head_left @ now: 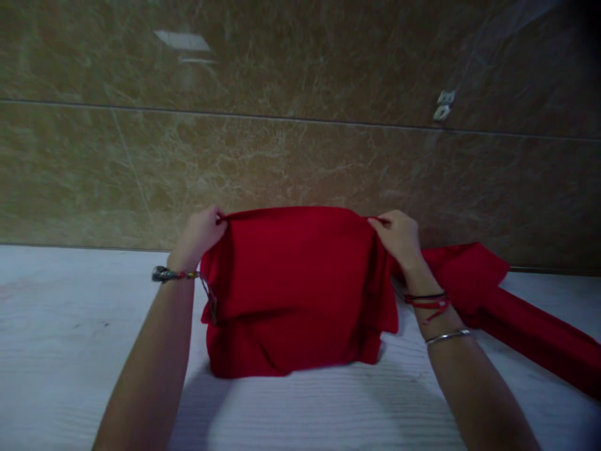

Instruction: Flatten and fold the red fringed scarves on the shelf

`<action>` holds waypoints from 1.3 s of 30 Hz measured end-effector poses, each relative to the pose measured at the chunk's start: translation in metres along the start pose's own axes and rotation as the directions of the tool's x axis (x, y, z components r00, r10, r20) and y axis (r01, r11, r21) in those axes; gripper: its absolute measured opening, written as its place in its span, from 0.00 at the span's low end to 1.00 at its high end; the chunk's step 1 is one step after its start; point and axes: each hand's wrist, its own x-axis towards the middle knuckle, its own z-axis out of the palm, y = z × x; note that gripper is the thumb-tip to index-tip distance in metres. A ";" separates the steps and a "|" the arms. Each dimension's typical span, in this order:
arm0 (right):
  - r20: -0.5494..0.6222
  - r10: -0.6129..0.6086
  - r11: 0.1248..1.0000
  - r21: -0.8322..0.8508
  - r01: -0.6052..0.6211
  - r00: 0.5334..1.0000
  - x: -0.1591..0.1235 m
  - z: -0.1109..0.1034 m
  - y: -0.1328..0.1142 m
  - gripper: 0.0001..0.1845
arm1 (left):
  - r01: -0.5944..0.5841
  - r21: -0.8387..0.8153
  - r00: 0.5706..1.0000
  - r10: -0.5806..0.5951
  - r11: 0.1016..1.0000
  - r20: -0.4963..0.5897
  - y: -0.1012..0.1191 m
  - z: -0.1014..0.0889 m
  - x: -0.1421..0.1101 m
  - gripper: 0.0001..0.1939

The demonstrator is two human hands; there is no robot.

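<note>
A red cloth garment (300,282) hangs stretched between my two hands in the middle of the head view, its lower part resting on the white surface. My left hand (203,233) pinches its upper left corner. At the upper right corner, my right hand (398,235) grips the fabric between thumb and fingers. The top edge is drawn nearly straight, and the sides fall in folds. What kind of garment it is, I cannot tell. Another length of red cloth (474,288) lies to the right, partly behind my right wrist; whether the two are joined is hidden.
The white, wood-grained surface (94,326) runs up to a brown marbled tile wall (282,156) right behind the cloth. Small white fittings (444,105) sit on the wall at the upper right. Bracelets circle both my wrists.
</note>
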 end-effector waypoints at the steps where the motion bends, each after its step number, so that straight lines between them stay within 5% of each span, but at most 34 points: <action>1: 0.142 -0.017 0.998 -0.063 0.026 0.990 -0.005 0.007 0.000 0.04 | -0.030 0.022 0.995 0.028 0.999 0.101 0.000 0.008 0.003 0.14; 3: 0.391 -0.088 0.991 -0.055 0.119 0.916 -0.018 0.022 -0.008 0.05 | -0.099 0.024 0.985 0.094 0.995 0.147 0.008 0.019 0.004 0.13; 5: 0.518 -0.241 0.970 0.116 0.212 0.821 -0.030 0.034 -0.026 0.14 | -0.223 -0.068 0.965 0.230 0.973 0.123 0.027 0.021 -0.002 0.14; 8: 0.496 -0.460 0.875 0.393 0.282 0.736 -0.044 0.046 -0.061 0.23 | -0.405 -0.213 0.897 0.432 0.889 0.099 0.064 0.016 -0.018 0.13; 11: 0.465 -0.531 0.816 0.507 0.279 0.708 -0.050 0.047 -0.086 0.11 | -0.474 -0.263 0.853 0.513 0.840 0.100 0.089 0.010 -0.030 0.12; 13: 0.447 -0.508 0.813 0.531 0.238 0.736 -0.049 0.042 -0.092 0.05 | -0.474 -0.246 0.857 0.507 0.845 0.089 0.092 0.009 -0.032 0.12; 17: 0.325 -0.351 0.792 0.603 0.094 0.878 -0.034 0.021 -0.087 0.09 | -0.411 -0.121 0.895 0.425 0.904 0.137 0.069 0.011 -0.021 0.13; 21: 0.249 -0.076 0.639 0.756 -0.144 0.966 -0.016 -0.001 -0.071 0.11 | -0.339 -0.018 0.910 0.333 0.941 0.246 0.037 0.017 -0.006 0.14; 24: 0.163 0.110 0.488 0.851 -0.196 0.981 -0.006 -0.013 -0.057 0.11 | -0.263 0.044 0.958 0.255 0.964 0.128 0.024 0.015 0.000 0.14; 27: 0.064 0.274 0.427 0.886 -0.181 0.960 0.001 -0.025 -0.038 0.10 | -0.138 0.104 0.984 0.149 0.985 -0.100 0.023 0.001 -0.004 0.14; 30: 0.019 0.342 0.485 0.853 -0.194 0.940 0.010 -0.039 -0.012 0.14 | 0.006 0.110 0.926 0.036 0.994 -0.376 0.026 -0.021 -0.014 0.15; 33: -0.152 0.340 0.718 0.679 -0.152 0.928 0.018 -0.051 0.013 0.17 | 0.073 0.069 0.858 -0.027 0.995 -0.513 0.023 -0.038 -0.022 0.17; 36: -0.279 0.219 0.910 0.403 -0.093 0.935 0.020 -0.048 0.020 0.14 | 0.113 0.094 0.903 -0.063 0.989 -0.424 0.007 -0.038 -0.020 0.21; 39: -0.141 0.028 0.977 0.212 0.003 0.990 0.010 -0.027 0.003 0.12 | 0.246 0.171 0.953 -0.206 0.954 -0.221 -0.017 -0.026 -0.014 0.20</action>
